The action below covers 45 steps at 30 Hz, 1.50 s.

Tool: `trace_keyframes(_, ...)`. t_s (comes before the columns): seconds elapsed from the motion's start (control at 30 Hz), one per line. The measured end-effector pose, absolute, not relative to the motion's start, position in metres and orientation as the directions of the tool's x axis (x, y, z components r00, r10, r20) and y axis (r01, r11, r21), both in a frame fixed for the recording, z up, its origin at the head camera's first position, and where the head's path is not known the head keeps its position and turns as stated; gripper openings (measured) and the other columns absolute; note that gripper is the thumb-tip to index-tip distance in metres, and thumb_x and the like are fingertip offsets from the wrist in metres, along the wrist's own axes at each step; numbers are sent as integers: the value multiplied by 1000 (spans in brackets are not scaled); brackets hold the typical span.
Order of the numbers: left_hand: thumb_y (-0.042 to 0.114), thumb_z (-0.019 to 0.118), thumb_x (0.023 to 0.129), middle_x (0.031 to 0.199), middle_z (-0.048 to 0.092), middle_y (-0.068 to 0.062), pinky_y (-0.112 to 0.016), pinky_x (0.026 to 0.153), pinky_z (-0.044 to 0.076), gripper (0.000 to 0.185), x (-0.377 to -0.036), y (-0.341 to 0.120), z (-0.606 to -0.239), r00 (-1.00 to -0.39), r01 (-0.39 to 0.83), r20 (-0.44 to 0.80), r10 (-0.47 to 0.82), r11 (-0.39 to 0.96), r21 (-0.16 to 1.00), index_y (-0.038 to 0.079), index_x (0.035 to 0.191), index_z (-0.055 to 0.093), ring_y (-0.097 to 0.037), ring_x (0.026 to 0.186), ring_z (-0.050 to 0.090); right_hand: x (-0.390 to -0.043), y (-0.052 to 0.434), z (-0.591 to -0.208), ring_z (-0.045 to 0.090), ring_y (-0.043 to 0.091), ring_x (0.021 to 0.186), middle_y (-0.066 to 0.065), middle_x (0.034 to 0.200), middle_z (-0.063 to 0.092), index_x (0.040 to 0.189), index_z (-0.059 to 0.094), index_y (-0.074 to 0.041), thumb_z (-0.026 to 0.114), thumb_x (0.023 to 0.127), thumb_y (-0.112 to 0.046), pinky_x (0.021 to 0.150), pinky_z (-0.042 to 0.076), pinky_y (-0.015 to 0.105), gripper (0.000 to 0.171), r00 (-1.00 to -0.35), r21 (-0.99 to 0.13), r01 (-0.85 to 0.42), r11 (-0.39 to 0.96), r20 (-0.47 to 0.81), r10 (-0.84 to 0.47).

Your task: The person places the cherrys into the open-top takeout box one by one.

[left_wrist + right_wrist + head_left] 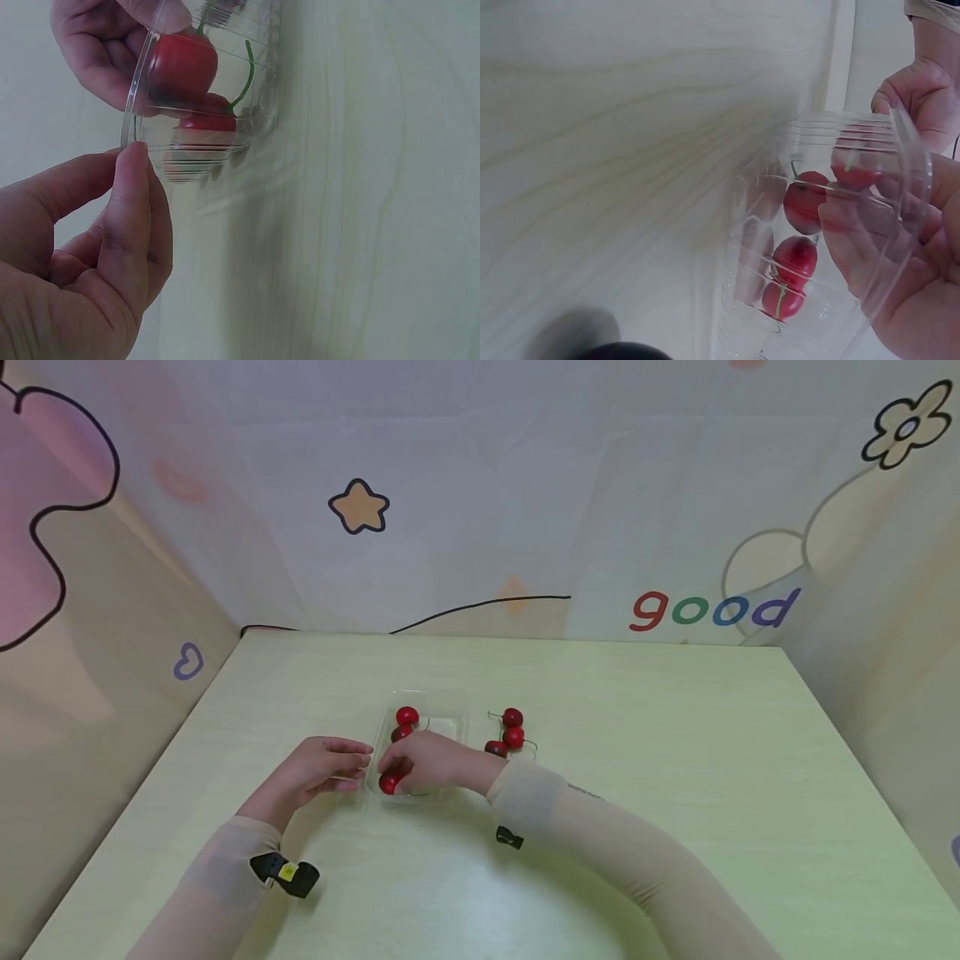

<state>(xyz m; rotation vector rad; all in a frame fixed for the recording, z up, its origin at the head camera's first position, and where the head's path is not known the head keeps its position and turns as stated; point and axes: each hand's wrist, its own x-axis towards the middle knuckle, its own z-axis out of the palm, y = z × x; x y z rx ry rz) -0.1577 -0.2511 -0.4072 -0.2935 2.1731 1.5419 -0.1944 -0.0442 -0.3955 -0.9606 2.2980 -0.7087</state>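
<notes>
A clear plastic box (444,727) stands on the table with several red cherries in it, among them one cherry (407,716) at its far end. My left hand (318,772) pinches the box's left rim between thumb and fingers, plain in the left wrist view at the hand (97,240). Reaching over the near end of the box, my right hand (431,760) grips a red cherry (184,66) with a green stem, low inside the walls. Through the clear side in the right wrist view, more cherries (806,201) lie beside the fingers of the right hand (922,277).
Right of the box, a small group of cherries with stems (513,738) lies on the pale wood-grain table (675,760), partly behind the right wrist. A printed cloth (480,510) hangs along the table's back and sides.
</notes>
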Motion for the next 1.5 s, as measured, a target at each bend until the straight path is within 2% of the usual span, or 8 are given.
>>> trace_keyframes(0.43, 12, 59, 103, 99, 73, 1, -19, 70, 61, 42, -156, -251, -407, -874, -426, -478, 88, 334, 841, -9, 139, 55, -10, 82, 64, -194, -49, -404, 68, 14, 107, 4, 122, 75, 127, 72, -11, 73, 94, -11, 101, 56, 24, 33, -591, -622, -501, 602, -262, -763)
trace_keyframes(0.7, 12, 59, 103, 97, 72, 2, -19, 69, 61, 42, -156, -250, -407, -875, -421, -475, 98, 332, 844, -9, 139, 55, -10, 81, 64, -194, -52, -411, 66, 12, 104, 2, 119, 76, 122, 75, -11, 74, 94, -12, 101, 55, 22, 28, -579, -563, -585, 584, -214, -787)
trace_keyframes(1.0, 12, 59, 103, 97, 72, 1, -19, 70, 61, 42, -156, -251, -406, -875, -424, -477, 87, 340, 839, -9, 139, 55, -10, 81, 65, -194, -55, -412, 66, 12, 99, 2, 116, 77, 122, 75, -11, 76, 93, -13, 96, 56, 19, 30, -582, -566, -582, 585, -213, -785)
trace_keyframes(1.5, 12, 60, 103, 97, 72, 1, -19, 69, 61, 42, -156, -252, -407, -875, -431, -479, 77, 331, 840, -9, 139, 55, -10, 82, 64, -193, -57, -410, 67, 11, 99, 3, 116, 77, 122, 75, -10, 75, 93, -12, 98, 55, 20, 29, -583, -537, -599, 594, -217, -783)
